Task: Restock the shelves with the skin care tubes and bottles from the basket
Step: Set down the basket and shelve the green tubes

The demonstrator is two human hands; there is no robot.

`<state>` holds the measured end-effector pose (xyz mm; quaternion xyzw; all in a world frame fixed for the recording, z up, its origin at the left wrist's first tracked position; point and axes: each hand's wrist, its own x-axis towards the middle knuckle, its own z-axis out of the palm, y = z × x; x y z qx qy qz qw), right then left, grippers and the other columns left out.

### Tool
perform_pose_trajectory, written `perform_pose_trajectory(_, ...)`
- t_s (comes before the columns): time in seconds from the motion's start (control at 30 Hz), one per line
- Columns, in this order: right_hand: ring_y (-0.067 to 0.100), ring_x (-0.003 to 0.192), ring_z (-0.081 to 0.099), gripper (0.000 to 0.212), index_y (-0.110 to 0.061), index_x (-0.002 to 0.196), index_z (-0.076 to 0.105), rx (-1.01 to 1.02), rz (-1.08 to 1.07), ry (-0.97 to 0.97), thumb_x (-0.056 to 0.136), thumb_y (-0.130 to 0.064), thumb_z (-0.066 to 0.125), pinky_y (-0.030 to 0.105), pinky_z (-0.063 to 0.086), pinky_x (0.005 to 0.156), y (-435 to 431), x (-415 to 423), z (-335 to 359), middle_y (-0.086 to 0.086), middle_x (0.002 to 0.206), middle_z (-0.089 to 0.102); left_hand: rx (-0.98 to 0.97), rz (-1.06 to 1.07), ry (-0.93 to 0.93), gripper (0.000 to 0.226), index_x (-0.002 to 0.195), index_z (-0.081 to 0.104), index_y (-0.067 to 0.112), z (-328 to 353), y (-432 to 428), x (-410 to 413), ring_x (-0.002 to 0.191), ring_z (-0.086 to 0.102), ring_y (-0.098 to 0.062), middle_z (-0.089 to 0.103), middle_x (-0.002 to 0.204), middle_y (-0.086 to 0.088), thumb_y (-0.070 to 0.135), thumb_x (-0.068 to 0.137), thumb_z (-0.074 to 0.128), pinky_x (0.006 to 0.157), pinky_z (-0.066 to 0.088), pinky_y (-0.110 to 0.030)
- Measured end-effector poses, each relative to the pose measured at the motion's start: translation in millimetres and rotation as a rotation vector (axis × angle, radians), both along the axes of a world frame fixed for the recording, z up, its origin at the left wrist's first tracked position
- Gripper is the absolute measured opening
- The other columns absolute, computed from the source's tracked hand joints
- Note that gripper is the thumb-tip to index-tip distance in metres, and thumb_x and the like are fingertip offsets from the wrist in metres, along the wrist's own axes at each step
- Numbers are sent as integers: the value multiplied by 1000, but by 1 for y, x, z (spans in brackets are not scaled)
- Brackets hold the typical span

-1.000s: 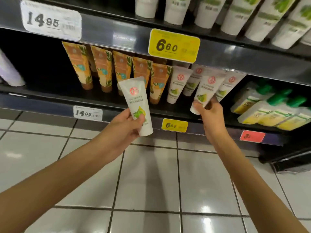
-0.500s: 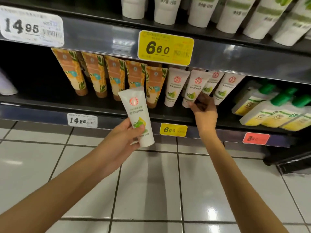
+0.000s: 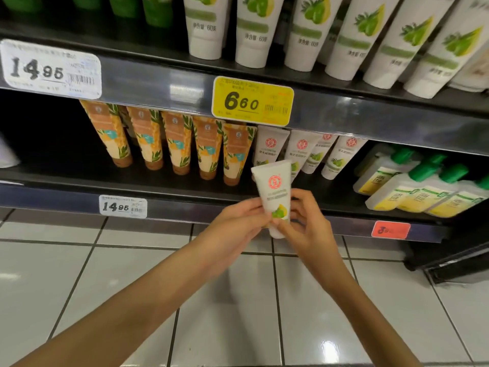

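Standing by, I see both hands closed on one small white tube (image 3: 274,189). It has a red seal and a green-and-yellow fruit print, and is held upright with the cap end down, just in front of the lower shelf (image 3: 53,177). The left hand (image 3: 235,229) pinches its lower half from nine o'clock. The right hand (image 3: 311,230) curls round it from three o'clock, thumb across the front near the cap. Neither hand has a finger to spare for anything else.

At twelve o'clock from the tube, just behind it, is a row of matching white tubes (image 3: 344,154) standing on their caps and leaning back under the yellow 6.60 price tag (image 3: 252,102). I take that row to be where this one belongs. It is not yet on the shelf, so this placement looks about half done: carried to the right spot, waiting to be set down.

Toward ten o'clock the orange tubes (image 3: 177,144) make a close front row, and at two o'clock the green-capped bottles (image 3: 412,186) lean together. Larger white tubes (image 3: 304,33) line the shelf above. These sections look stocked at the front, though the depth behind is too dark to judge.

The basket is out of sight, so I cannot tell how much is left to shelve.
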<state>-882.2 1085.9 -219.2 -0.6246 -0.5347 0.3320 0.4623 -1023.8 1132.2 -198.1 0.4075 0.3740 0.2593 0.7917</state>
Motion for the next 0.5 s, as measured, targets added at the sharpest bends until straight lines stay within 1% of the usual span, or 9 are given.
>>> perform_pose_trajectory(0.03,-2,100,61,42,-39,106,46,37,-73,35,81,-12,68,10,51,74,4,8,-3,-15,109,62,11,-17,7,36,123,54,16,0,0,-1,106,59,-2,64,116,4,4,89,52,83,49,-12)
perform_pose_trajectory(0.1,6,102,61,37,-27,108,50,114,-304,140,82,-5,65,12,51,76,18,32,-8,0,115,64,15,-30,38,37,124,53,18,-2,0,-6,109,57,-1,63,118,7,7,89,54,87,47,-13)
perform_pose_trajectory(0.17,12,109,58,36,-13,117,49,131,-468,179,85,-3,62,15,49,84,35,54,-12,9,122,60,20,-27,71,35,122,56,20,-7,-1,-14,109,58,-2,65,117,7,8,89,55,90,46,-17)
perform_pose_trajectory(0.23,18,115,56,40,-7,124,47,61,-493,82,87,-5,60,25,47,92,52,69,-21,11,124,58,30,-14,104,33,120,57,21,-12,-3,-24,109,59,-2,66,115,8,9,89,55,92,46,-19)
perform_pose_trajectory(0.27,20,115,56,42,-7,126,46,27,-489,31,87,-5,61,28,46,93,59,73,-26,11,123,59,31,-6,113,31,118,58,22,-14,-4,-29,108,60,-2,67,113,9,9,90,54,92,46,-18)
perform_pose_trajectory(0.37,19,113,55,43,-9,127,47,22,-493,-4,87,-6,61,27,43,91,74,74,-34,9,123,59,22,30,123,27,107,60,27,-18,-2,-41,98,63,3,70,101,14,8,89,55,79,50,-10)
perform_pose_trajectory(0.4,19,113,55,43,-9,128,47,32,-501,3,87,-6,61,27,44,92,77,73,-35,8,124,58,22,38,134,28,108,59,27,-19,-1,-44,98,63,3,70,101,14,8,89,55,77,50,-9)
perform_pose_trajectory(0.5,20,115,54,41,-10,126,49,46,-523,-3,87,-8,61,33,45,97,83,74,-38,8,125,58,24,46,146,32,116,57,24,-19,-2,-50,102,61,1,66,109,11,8,89,55,79,49,-9)
